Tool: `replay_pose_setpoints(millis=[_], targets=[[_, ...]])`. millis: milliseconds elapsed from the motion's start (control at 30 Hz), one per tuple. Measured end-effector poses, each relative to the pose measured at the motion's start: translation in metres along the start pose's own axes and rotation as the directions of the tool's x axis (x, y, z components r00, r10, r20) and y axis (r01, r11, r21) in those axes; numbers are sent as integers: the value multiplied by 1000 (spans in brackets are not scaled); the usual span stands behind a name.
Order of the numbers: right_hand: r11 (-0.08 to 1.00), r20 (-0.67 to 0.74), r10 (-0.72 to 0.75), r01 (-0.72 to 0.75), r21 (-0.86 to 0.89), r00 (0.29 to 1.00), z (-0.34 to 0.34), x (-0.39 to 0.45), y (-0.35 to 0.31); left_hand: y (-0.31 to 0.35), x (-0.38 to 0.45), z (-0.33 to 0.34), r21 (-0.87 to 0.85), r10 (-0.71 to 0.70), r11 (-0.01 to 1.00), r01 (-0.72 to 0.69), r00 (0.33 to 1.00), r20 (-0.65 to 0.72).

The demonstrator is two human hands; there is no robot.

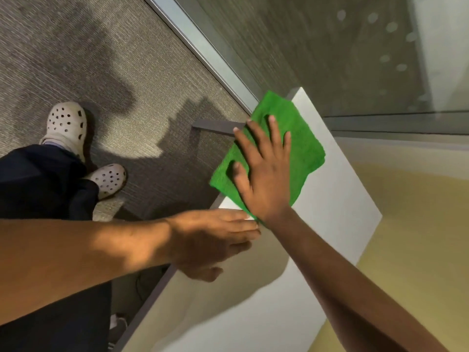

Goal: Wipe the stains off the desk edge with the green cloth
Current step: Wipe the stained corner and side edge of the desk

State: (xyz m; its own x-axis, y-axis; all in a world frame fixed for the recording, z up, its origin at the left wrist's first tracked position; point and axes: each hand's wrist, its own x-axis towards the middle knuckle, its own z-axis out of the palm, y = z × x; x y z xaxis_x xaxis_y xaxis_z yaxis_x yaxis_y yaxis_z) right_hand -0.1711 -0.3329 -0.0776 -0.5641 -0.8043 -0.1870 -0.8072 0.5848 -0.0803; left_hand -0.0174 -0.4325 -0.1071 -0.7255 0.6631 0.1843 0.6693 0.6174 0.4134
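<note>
A green cloth (pixel 302 138) lies spread over the left edge of a white desk (pixel 337 199), hanging partly past the edge. My right hand (pixel 264 171) presses flat on the cloth with fingers spread. My left hand (pixel 215 240) rests flat on the desk edge just below the cloth, fingers together and extended, holding nothing. No stains show on the bare part of the desk.
Grey carpet (pixel 114 59) lies to the left, with my two feet in pale clogs (pixel 67 125) on it. A glass wall with a metal frame (pixel 203 52) runs behind the desk's far corner. A dark desk leg bar (pixel 215 127) sticks out under the cloth.
</note>
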Motion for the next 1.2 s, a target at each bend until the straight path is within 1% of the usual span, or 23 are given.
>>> replay_pose_setpoints(millis=[67, 100, 167, 200, 233, 267, 300, 333, 367, 400, 433, 467, 500, 600, 667, 767, 867, 933, 967, 1033, 1133, 1200], targets=[[994, 28, -104, 105, -41, 994, 3, -3, 5, 4, -3, 5, 71, 13, 997, -17, 998, 66], [980, 53, -185, 188, -63, 981, 2, 3, 12, 5, -3, 7, 79, 0, 997, -7, 996, 94], [926, 120, -359, 369, -83, 926, -3, 24, 36, 6, -1, 11, 33, -27, 999, 24, 994, 108], [916, 124, -385, 395, -67, 915, -6, 37, 49, 5, -1, 11, -8, -33, 999, 34, 994, 102], [941, 87, -330, 334, -43, 940, -9, 48, 60, 4, 0, 10, -61, -32, 997, 38, 995, 94], [981, 20, -193, 194, -14, 981, -11, 57, 68, 3, -1, 9, -115, -32, 992, 42, 996, 82], [1000, -52, -8, 9, 20, 999, -12, 63, 71, 2, -1, 7, -160, -37, 986, 47, 997, 65], [985, -106, 169, -164, 52, 980, -11, 66, 69, 1, -2, 5, -192, -41, 980, 50, 998, 47], [954, -135, 297, -289, 79, 945, -10, 66, 62, 0, -1, 3, -206, -42, 977, 48, 999, 31], [925, -142, 377, -367, 95, 915, -9, 62, 52, 0, -1, 2, -204, -42, 978, 45, 999, 17], [909, -136, 415, -405, 98, 899, -7, 55, 39, 0, -1, 0, -195, -45, 980, 46, 999, 12], [909, -125, 416, -408, 90, 901, -5, 45, 27, 0, 0, 0, -192, -49, 980, 51, 999, 17], [922, -108, 387, -381, 71, 916, -2, 33, 16, 0, 1, -1, -200, -51, 978, 55, 998, 28], [971, -41, 240, -240, -9, 970, 5, 2, -5, -1, 1, -1, -253, -51, 965, 65, 997, 63], [986, -20, 164, -165, -27, 986, 2, 5, 0, 0, 2, -1, -241, -49, 968, 68, 995, 86], [995, -4, 93, -93, -28, 996, -8, 36, 27, 1, 1, 3, -216, -44, 974, 70, 992, 120], [994, -36, 111, -111, -10, 993, -21, 69, 58, 1, 1, 4, -188, -30, 981, 53, 992, 123], [979, -64, 202, -202, 8, 977, -25, 85, 72, 2, 1, 5, -178, -40, 982, 64, 990, 134], [961, -73, 277, -276, 31, 958, -25, 91, 75, 2, 1, 5, -173, -44, 983, 68, 990, 137], [890, -98, 455, -447, 91, 885, -21, 91, 77, 1, 1, 6, -168, -28, 985, 51, 990, 138], [753, -171, 658, -642, 145, 733, -14, 64, 89, 3, 1, 9, -125, -27, 991, 47, 986, 163], [637, -192, 770, -753, 167, 609, -13, 44, 96, 3, 1, 9, -131, -19, 990, 43, 984, 176]])
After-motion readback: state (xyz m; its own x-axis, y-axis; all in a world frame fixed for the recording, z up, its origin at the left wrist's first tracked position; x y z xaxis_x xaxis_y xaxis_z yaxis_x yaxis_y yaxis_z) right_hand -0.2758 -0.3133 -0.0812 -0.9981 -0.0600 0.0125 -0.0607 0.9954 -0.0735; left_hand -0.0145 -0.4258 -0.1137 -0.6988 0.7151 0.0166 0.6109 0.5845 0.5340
